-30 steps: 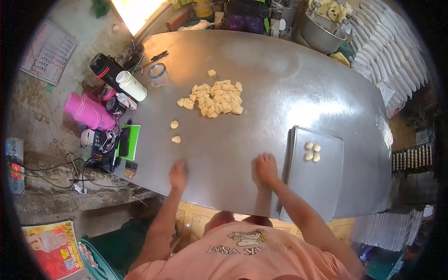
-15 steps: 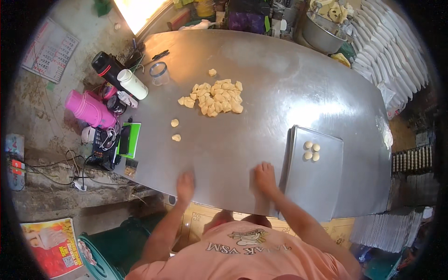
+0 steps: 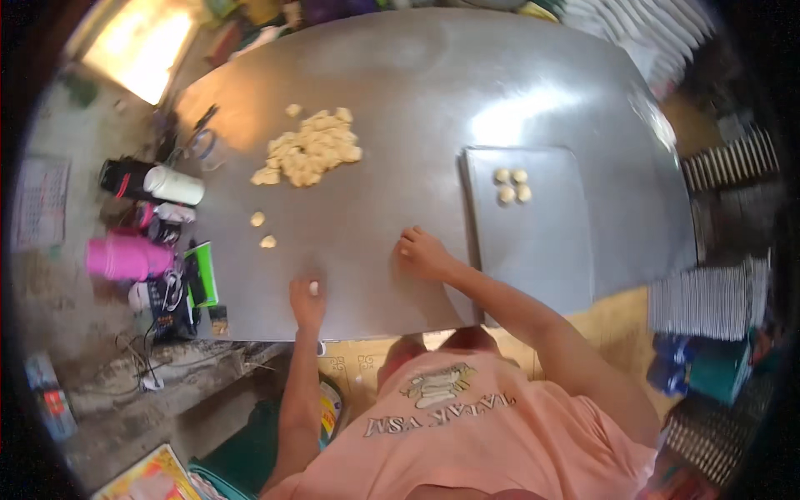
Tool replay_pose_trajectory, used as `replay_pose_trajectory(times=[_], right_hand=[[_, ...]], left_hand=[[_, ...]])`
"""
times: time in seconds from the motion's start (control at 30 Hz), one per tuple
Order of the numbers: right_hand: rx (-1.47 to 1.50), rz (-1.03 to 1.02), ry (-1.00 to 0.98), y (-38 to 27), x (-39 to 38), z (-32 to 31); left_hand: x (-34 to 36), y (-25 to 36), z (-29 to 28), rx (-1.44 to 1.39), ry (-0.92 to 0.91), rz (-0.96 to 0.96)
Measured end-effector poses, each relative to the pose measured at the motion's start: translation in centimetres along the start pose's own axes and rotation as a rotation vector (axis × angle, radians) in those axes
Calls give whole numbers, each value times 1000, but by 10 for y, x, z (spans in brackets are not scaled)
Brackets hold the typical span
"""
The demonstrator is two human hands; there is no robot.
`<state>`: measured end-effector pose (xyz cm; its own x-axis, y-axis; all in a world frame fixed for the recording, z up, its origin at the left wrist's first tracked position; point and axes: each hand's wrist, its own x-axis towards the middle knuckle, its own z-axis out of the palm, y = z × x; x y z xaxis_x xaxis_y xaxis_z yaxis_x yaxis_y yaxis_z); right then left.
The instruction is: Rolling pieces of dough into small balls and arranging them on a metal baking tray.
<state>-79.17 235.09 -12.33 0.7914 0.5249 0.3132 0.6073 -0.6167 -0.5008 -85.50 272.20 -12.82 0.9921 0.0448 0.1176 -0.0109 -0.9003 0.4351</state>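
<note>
My left hand (image 3: pixel 308 300) is closed near the table's front edge, with a small pale piece (image 3: pixel 313 287) showing at its fingers. My right hand (image 3: pixel 421 250) lies curled on the steel table (image 3: pixel 375 267); whatever is under its fingers is hidden. A heap of cut yellow dough lumps (image 3: pixel 312 146) sits above both hands. One lump (image 3: pixel 293 110) lies apart behind it, and two more (image 3: pixel 257 219) are spaced out at the left. To the right, four round dough balls (image 3: pixel 524 192) rest on a stack of metal trays (image 3: pixel 533 258).
Along the left edge stand a pink flask (image 3: pixel 125 257), black and white bottles (image 3: pixel 173 185), a clear container (image 3: pixel 207 150), cables and a green item (image 3: pixel 201 275). White sacks (image 3: pixel 633 29) are piled at the back right. More stacked trays (image 3: pixel 696 300) stand off the table's right.
The view has shifted, with the table appearing higher and further left. My right hand has moved inward, away from the tray stack, and turned; a pale piece now shows in my left hand.
</note>
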Motion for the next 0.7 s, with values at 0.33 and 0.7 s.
replay_pose_trajectory(times=[0.33, 0.7], right_hand=[[353, 522, 618, 50, -113, -177], [287, 645, 413, 149, -147, -172]], left_hand=[[51, 346, 88, -437, 68, 490], [58, 437, 146, -79, -103, 531]])
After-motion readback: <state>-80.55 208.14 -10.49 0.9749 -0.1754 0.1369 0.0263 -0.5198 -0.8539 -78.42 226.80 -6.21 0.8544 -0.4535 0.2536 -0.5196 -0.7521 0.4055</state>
